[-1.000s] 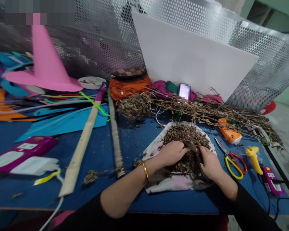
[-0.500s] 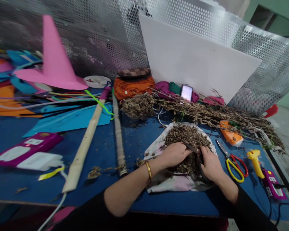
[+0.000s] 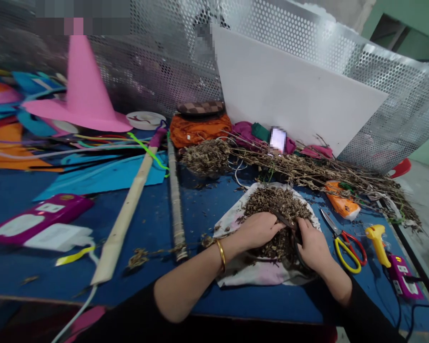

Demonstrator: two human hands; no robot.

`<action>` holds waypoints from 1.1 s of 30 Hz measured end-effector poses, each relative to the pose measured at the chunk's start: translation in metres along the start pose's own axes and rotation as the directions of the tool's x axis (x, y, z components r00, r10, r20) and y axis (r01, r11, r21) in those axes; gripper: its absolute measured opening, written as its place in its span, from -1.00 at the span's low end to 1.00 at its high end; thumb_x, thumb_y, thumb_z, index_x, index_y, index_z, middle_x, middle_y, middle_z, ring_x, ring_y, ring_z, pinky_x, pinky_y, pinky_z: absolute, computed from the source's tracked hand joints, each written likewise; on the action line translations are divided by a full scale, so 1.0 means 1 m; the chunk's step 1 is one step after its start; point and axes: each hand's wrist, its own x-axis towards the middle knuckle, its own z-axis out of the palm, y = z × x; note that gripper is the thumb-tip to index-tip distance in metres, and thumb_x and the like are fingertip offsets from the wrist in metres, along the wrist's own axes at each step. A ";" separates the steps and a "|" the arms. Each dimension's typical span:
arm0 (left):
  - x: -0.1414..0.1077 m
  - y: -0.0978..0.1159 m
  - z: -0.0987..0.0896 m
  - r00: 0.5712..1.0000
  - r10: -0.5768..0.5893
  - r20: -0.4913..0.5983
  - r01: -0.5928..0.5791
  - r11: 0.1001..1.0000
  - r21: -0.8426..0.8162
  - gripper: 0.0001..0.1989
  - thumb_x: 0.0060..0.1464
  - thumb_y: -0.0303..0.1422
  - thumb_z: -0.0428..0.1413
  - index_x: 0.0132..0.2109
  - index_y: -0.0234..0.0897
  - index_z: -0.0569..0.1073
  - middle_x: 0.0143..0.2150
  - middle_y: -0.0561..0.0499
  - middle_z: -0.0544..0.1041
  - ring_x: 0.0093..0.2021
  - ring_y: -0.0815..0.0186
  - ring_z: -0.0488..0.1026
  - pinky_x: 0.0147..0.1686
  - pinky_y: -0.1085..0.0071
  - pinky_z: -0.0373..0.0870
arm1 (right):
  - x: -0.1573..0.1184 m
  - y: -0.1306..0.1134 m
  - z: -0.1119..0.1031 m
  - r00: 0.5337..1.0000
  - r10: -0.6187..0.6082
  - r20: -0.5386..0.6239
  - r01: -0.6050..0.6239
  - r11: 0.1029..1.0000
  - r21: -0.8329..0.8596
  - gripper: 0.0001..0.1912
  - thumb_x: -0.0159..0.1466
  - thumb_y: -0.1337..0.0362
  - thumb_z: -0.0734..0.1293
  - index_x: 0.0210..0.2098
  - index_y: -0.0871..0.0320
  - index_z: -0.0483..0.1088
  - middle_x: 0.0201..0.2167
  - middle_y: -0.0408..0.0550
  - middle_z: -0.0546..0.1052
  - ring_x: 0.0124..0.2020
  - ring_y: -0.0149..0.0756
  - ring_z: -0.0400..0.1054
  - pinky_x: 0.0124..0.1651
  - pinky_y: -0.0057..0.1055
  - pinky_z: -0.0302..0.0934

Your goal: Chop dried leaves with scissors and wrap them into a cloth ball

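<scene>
A pile of dried, crumbled plant bits [image 3: 271, 197] lies on a pale cloth [image 3: 264, 274] in front of me. Low over this pile, my right hand [image 3: 312, 243] is closed around a dark tool that looks like scissors [image 3: 285, 219], its blades angled toward my left hand. My left hand [image 3: 259, 228] is closed, fingertips pressed down by the blades at the pile; what it pinches is hidden. Red-and-yellow-handled scissors [image 3: 346, 247] lie to the right of the cloth.
Dried stems [image 3: 329, 174] stretch along the back right, near an orange packet [image 3: 341, 200]. A yellow glue gun [image 3: 378, 243] and purple power strip [image 3: 403, 278] sit at right. Leftward lie a wooden stick [image 3: 128, 214], a wrapped rod [image 3: 176, 205] and a pink pointed hat [image 3: 87, 90].
Both hands stay at nearly the same spot over the pile. The dark blades between them look slightly wider than before. The view has shifted a little.
</scene>
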 end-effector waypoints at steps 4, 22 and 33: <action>0.000 0.000 0.000 1.000 0.006 0.013 -0.006 1.000 0.017 -0.53 0.22 -0.12 -0.17 -0.29 -0.35 0.51 -0.22 -0.25 0.59 -0.19 0.05 0.53 -0.24 0.27 0.36 | 0.000 0.000 -0.002 1.000 -0.012 0.028 0.011 1.000 0.009 -0.64 0.20 0.35 0.16 0.01 0.17 0.20 -0.10 0.06 0.43 -0.20 -0.22 0.37 -0.24 -0.41 0.10; 0.000 -0.017 -0.015 0.991 -0.031 -0.132 0.002 0.977 -0.213 -0.72 0.17 -0.17 -0.05 -0.14 -0.25 0.40 -0.14 -0.11 0.55 -0.12 0.11 0.48 -0.17 0.31 0.35 | -0.002 0.010 -0.009 0.999 -0.003 -0.050 0.015 0.971 0.239 -0.60 0.24 0.23 0.22 0.06 0.11 0.19 -0.09 0.00 0.46 -0.17 -0.21 0.37 -0.18 -0.38 0.15; -0.002 -0.012 -0.013 0.992 -0.015 -0.124 -0.030 0.938 -0.346 -0.80 0.09 -0.33 -0.01 -0.17 -0.25 0.43 -0.15 -0.06 0.56 -0.13 0.18 0.48 -0.13 0.34 0.36 | -0.004 0.002 -0.007 0.998 -0.043 -0.041 0.052 0.965 0.257 -0.52 0.21 0.23 0.27 0.10 0.13 0.17 -0.09 0.01 0.38 -0.18 -0.25 0.33 -0.13 -0.39 0.16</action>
